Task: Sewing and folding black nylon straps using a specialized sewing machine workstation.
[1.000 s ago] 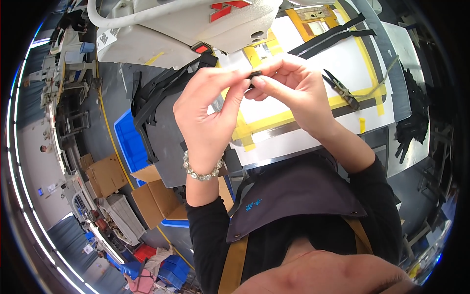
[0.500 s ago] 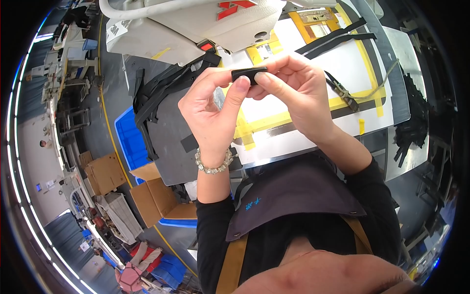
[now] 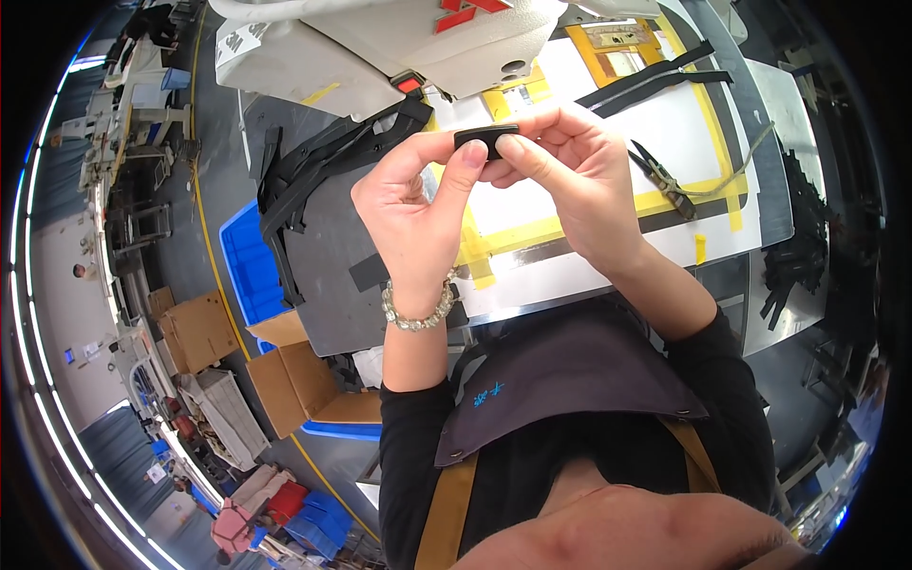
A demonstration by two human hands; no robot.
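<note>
My table (image 3: pixel 328 247) spread widest, and over its far side loomed a white machine (image 3: pixel 380 62), its top cut off by the upper edge. A white sheet (image 3: pixel 532 293) with yellow tape lay below my wrists; black straps (image 3: pixel 285 188) heaped at the left. My 2 hands were raised — the left hand (image 3: pixel 413 204) pinching 1 end of the small black piece (image 3: pixel 487 135), the right hand (image 3: pixel 594 185) pinching the other, thumbs toward me. A dark cutting tool (image 3: pixel 676 197) (snips, perhaps) lay just beyond my right hand.

Handling the piece well, I judged, called for light, even thumb pressure and a level edge. My thumbs covered part of its face, its back was hidden — and I couldn't tell whether it was 1 layer or folded.
</note>
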